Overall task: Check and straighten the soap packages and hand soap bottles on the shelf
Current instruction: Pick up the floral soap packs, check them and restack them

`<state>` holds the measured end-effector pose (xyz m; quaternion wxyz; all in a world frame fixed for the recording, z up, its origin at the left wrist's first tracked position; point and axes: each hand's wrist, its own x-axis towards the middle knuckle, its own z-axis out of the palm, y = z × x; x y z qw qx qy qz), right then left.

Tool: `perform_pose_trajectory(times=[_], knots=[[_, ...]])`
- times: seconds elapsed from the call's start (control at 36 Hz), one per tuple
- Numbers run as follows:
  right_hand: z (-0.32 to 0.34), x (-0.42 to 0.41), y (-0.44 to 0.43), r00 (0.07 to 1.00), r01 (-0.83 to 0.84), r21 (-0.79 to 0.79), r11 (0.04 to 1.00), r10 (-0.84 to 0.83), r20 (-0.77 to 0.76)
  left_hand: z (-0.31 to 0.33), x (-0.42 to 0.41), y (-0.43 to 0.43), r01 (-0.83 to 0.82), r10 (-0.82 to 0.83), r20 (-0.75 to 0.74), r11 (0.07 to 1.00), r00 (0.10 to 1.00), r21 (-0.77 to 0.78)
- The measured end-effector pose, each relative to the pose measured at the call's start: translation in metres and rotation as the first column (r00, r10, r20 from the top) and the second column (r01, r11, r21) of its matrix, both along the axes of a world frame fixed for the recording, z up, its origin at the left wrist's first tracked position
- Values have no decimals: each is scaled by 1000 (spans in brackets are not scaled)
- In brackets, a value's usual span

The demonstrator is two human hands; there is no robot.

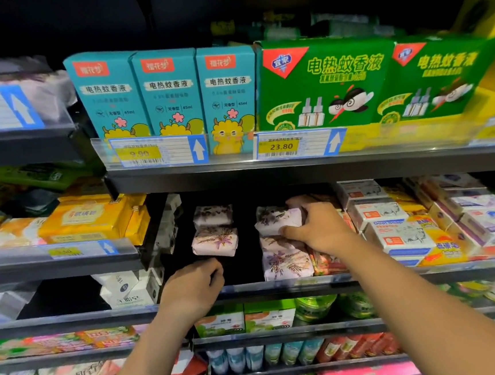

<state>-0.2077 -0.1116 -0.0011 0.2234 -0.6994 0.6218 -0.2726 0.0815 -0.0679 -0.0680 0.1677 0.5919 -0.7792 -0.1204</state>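
Entry: lavender soap package point(276, 219), stack top, shelf point(278, 284), 1 o'clock of our left hand point(193, 284). Right hand point(318, 229) fingers curl round it; left fingers curled, contents unclear. Hazard: a sideways tug could topple the lower package point(285, 260).

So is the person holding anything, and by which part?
The right hand grips the upper flowered soap package on the right by its right end. The left hand is curled; whether it holds anything cannot be told.
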Motion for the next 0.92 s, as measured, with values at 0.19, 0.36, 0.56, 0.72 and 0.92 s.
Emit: perform_pose_trajectory(times=[0.19, 0.36, 0.56, 0.72, 0.92], knots=[[0, 6, 38, 963, 50, 83, 995, -70, 261, 2, -10, 12, 19, -18, 11, 997, 1000, -71], [-5, 10, 60, 853, -46, 262, 964, -98, 512, 20, -26, 23, 86, -72, -242, 995, 968, 46], [-7, 17, 80, 757, -132, 353, 926, -136, 639, 31, -42, 26, 214, -198, -487, 977, 851, -22], [0, 17, 94, 662, -217, 411, 886, -176, 728, 30, -50, 32, 250, 2, -834, 954, 552, 167], [-4, 22, 107, 711, -121, 330, 936, -150, 687, 33, -57, 39, 240, 151, -917, 938, 369, 251]])
